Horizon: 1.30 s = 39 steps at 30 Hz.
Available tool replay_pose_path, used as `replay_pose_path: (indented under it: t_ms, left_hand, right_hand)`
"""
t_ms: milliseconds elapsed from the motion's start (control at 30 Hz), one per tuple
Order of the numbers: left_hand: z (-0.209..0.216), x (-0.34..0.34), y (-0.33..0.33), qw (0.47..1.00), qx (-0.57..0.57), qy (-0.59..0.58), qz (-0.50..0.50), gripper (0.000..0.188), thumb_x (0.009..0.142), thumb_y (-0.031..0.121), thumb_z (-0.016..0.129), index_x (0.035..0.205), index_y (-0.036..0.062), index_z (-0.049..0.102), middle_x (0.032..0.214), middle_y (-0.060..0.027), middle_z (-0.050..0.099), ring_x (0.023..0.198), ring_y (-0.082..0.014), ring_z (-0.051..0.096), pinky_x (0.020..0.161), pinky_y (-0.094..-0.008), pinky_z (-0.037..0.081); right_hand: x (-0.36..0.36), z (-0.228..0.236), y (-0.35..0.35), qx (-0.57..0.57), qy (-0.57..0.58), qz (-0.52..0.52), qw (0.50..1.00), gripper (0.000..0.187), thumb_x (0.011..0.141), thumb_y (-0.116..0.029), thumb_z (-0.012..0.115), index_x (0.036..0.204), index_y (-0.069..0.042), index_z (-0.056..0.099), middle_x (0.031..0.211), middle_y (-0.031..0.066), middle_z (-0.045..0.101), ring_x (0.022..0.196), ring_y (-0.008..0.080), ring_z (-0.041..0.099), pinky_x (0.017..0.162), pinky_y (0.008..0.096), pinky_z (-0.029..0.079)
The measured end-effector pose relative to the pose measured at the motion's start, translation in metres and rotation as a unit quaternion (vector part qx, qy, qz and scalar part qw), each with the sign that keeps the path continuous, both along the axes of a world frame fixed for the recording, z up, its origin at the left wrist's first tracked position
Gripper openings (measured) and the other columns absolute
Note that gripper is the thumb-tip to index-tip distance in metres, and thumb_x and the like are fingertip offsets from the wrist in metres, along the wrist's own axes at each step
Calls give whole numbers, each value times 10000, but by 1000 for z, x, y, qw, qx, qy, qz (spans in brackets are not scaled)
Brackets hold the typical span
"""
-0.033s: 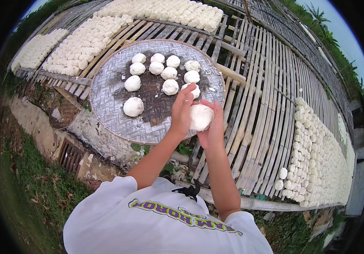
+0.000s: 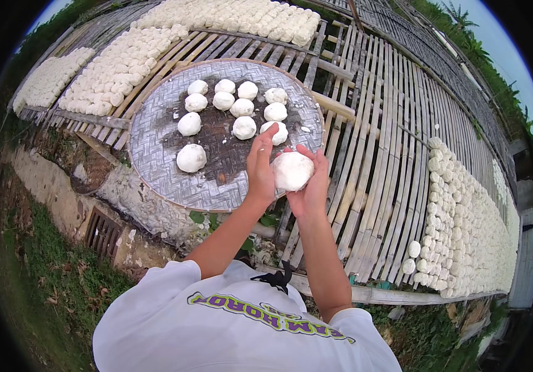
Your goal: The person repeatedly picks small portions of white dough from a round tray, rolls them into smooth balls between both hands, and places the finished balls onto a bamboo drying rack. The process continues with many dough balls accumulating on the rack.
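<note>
A white, doughy-looking ball (image 2: 293, 171) is held between my hands above the near right rim of a round woven tray (image 2: 155, 177). My right hand (image 2: 312, 186) cups it from below and from the right, fingers curled up along its side. Against its left side rests my left hand (image 2: 261, 170), fingers long and close together, pointing away from me. Several similar white balls (image 2: 191, 158) lie spaced out on the tray. One of them (image 2: 275, 132) is partly covered by my left fingertips in this view. The tray's middle is stained dark and dotted with white crumbs.
Bamboo slat racks (image 2: 366, 186) carry the tray and stretch far back. Dense rows of pale clumps cover the racks at the left (image 2: 114, 74), the back (image 2: 235, 22) and the right (image 2: 459, 229). Grassy ground (image 2: 49, 273) and a rusty grate (image 2: 103, 232) lie lower left.
The tray and racks appear slightly farther left in the picture. My right hand shows a little more open around the ball, which both hands still hold.
</note>
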<state>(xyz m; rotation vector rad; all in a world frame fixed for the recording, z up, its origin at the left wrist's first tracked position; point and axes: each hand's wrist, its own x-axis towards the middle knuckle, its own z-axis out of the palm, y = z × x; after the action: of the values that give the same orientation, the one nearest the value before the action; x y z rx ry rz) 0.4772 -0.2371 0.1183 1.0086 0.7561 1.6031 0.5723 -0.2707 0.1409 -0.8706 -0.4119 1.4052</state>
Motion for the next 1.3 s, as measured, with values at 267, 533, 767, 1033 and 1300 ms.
replay_pose_path:
  t_ms: [267,533,767,1033,1300]
  left_hand:
    - [12,45,-19,881,-202,-255,-345,591,1059,458,461,1464,28,477,1457,-175,544,1333,-261,519,1155,-433,410]
    - [25,114,-71,882,-200,-210,-372,579,1070,498,401,1440,63,496,1432,-160,560,1321,-274,555,1123,-457,445]
    - [22,202,-55,811,-369,-189,-413,581,1030,547,412,1296,46,540,1425,-188,572,1232,-312,612,1066,-505,494]
    - [-22,329,-122,768,-325,-162,-528,697,1014,599,389,1346,12,564,1379,-172,604,1283,-331,577,1136,-494,422]
    - [-125,505,-167,797,-353,157,-464,558,1057,517,458,1338,49,571,1323,-115,615,1263,-236,552,1101,-423,404]
  right_hand:
    - [40,-5,-42,147,-252,-145,945,551,1070,-420,448,1319,48,596,1338,185,629,1242,234,606,1004,375,520]
    - [84,-1,-81,178,-243,-335,893,486,1056,-356,474,1309,29,629,1245,164,676,1184,259,641,1048,402,497]
    - [180,-12,-109,100,-117,-268,951,566,1061,-392,472,1377,68,569,1297,181,651,1177,282,637,1059,389,484]
    - [271,-54,-185,53,-465,-505,725,519,1075,-285,511,1485,19,413,1449,182,529,1288,260,558,1091,377,457]
    - [461,-154,-236,-66,42,-422,903,544,1069,-401,505,1459,-27,438,1361,131,554,1239,218,571,1064,379,448]
